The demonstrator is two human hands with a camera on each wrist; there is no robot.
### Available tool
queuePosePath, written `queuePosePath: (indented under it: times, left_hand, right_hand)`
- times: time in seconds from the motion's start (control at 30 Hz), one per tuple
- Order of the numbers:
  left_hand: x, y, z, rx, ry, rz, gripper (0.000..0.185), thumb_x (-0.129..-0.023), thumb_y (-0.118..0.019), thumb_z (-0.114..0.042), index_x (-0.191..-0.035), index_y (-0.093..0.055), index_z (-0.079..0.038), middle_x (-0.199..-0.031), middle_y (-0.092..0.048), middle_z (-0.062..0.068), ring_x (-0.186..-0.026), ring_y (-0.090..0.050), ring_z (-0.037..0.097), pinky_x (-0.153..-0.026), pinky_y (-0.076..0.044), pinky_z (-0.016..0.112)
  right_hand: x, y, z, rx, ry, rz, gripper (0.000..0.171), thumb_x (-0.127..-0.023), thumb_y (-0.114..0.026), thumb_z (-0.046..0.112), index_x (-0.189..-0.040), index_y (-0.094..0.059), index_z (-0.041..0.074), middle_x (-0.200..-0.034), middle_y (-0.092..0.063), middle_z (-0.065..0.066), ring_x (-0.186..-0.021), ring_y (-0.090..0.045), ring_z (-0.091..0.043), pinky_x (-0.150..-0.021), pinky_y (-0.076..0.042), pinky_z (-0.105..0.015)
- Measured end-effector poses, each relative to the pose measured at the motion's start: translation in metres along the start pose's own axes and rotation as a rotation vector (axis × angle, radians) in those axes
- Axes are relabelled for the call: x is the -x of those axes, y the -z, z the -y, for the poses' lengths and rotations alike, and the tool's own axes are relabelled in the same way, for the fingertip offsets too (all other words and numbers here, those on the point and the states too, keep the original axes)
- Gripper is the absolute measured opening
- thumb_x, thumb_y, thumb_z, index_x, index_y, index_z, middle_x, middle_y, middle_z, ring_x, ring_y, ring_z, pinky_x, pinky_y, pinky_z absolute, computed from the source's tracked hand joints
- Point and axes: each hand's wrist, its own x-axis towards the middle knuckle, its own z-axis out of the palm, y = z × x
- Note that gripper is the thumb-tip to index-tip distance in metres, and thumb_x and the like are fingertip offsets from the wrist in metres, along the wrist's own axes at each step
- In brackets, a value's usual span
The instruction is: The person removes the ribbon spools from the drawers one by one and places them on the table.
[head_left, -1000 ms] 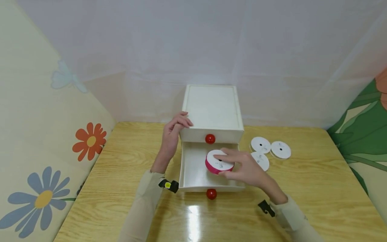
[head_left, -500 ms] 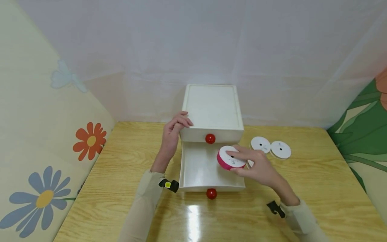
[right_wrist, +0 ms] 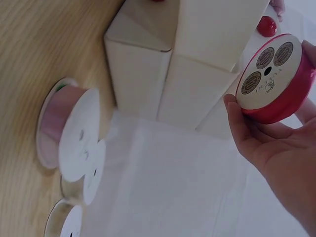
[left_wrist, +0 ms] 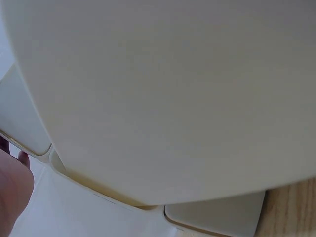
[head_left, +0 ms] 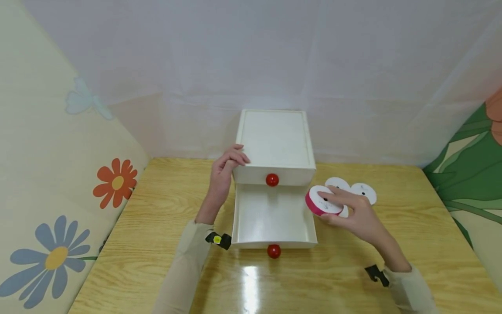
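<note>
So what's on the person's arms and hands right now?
Both arms wear long, pale beige sleeves. The left sleeve has a small black clip with a yellow dot at the wrist; the right sleeve has a plain black clip. Both hands are bare.

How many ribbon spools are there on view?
4: a red spool held in the right hand, and three pale spools on the table right of the drawer box.

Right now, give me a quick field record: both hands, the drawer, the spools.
left hand: rests on the front left corner of the white drawer box
right hand: holds the red ribbon spool above the table, right of the drawer
lower drawer: pulled open, nothing visible inside
white spools: lying on the table by the right hand
</note>
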Motion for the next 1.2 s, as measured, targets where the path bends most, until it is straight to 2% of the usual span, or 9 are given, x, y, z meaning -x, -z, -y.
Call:
queuePosePath:
  times: [0.4, 0.67, 0.87, 1.2]
  left_hand:
    - [0.000, 0.000, 0.001, -0.001, -0.009, -0.005, 0.023, -0.099, -0.041, 0.005, -0.084, -0.057, 0.010, -0.096, -0.070, -0.008, -0.131, -0.049, 0.024, -0.121, -0.027, 0.043]
    - [0.000, 0.000, 0.001, -0.010, -0.009, -0.003, 0.023, -0.099, -0.042, 0.001, -0.084, -0.057, 0.009, -0.097, -0.070, -0.007, -0.132, -0.049, 0.024, -0.120, -0.027, 0.044]
    - [0.000, -0.001, 0.001, -0.004, -0.005, -0.003, 0.023, -0.099, -0.041, 0.002, -0.084, -0.057, 0.009, -0.097, -0.070, -0.007, -0.132, -0.049, 0.024, -0.121, -0.027, 0.043]
    - [0.000, 0.000, 0.002, -0.006, -0.015, -0.001, 0.024, -0.099, -0.041, 0.002, -0.083, -0.059, 0.006, -0.097, -0.071, -0.007, -0.132, -0.049, 0.024, -0.120, -0.028, 0.044]
  right_hand:
    - [0.017, 0.016, -0.019, 0.161, -0.148, 0.042, 0.052, -0.086, -0.084, 0.023, -0.132, -0.070, 0.006, -0.143, -0.053, -0.033, -0.133, -0.048, -0.057, -0.099, -0.044, -0.073]
    - [0.024, 0.023, -0.038, 0.184, -0.237, 0.045, 0.057, -0.087, -0.084, 0.026, -0.136, -0.066, 0.004, -0.148, -0.047, -0.036, -0.137, -0.040, -0.059, -0.103, -0.036, -0.078]
    - [0.030, 0.027, -0.053, 0.201, -0.276, 0.046, 0.056, -0.086, -0.085, 0.019, -0.135, -0.065, 0.000, -0.148, -0.045, -0.038, -0.138, -0.038, -0.059, -0.103, -0.033, -0.080]
    - [0.038, 0.029, -0.075, 0.202, -0.372, 0.086, 0.061, -0.087, -0.084, 0.019, -0.137, -0.059, -0.007, -0.143, -0.050, -0.038, -0.135, -0.041, -0.059, -0.105, -0.037, -0.075]
